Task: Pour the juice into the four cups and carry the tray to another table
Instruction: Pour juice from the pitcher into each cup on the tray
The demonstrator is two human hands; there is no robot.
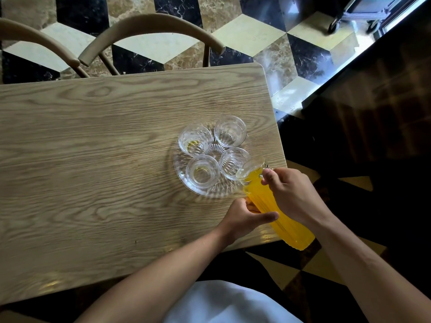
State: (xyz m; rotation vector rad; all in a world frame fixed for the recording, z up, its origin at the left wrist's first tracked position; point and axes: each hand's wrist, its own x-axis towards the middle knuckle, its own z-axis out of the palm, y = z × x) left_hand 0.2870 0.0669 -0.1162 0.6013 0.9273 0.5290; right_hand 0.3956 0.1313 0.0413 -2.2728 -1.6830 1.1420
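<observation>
Juice (283, 220), bright orange-yellow, is held in a tall ribbed glass pitcher (275, 206) that is tilted steeply toward 11 o'clock, its spout resting over the rim of the near-right cup (233, 163). The liquid is seen reaching almost to the spout; whether any is flowing cannot be told. Four clear fluted cups are grouped on a round cut-glass tray (184, 177): the far-left cup (195, 139) and the near-left cup (202, 172) each show a faint yellowish trace at the bottom, while the far-right cup (230, 130) and the near-right cup look empty. The pitcher's handle is gripped by the right hand (292, 194), fingers closed around it and thumb pressed on top. The pitcher's body is supported from below and the side by the left hand (247, 217), curled partly closed around the glass. The tray sits near the 3 o'clock edge of the light wooden surface (93, 159), and the pitcher's base overhangs the surface's near right corner. A wide bare stretch of the surface is left toward 9 o'clock. Two curved chair backs (149, 26) stand at 12 o'clock beyond the far edge, over a patterned marble floor (245, 26).
</observation>
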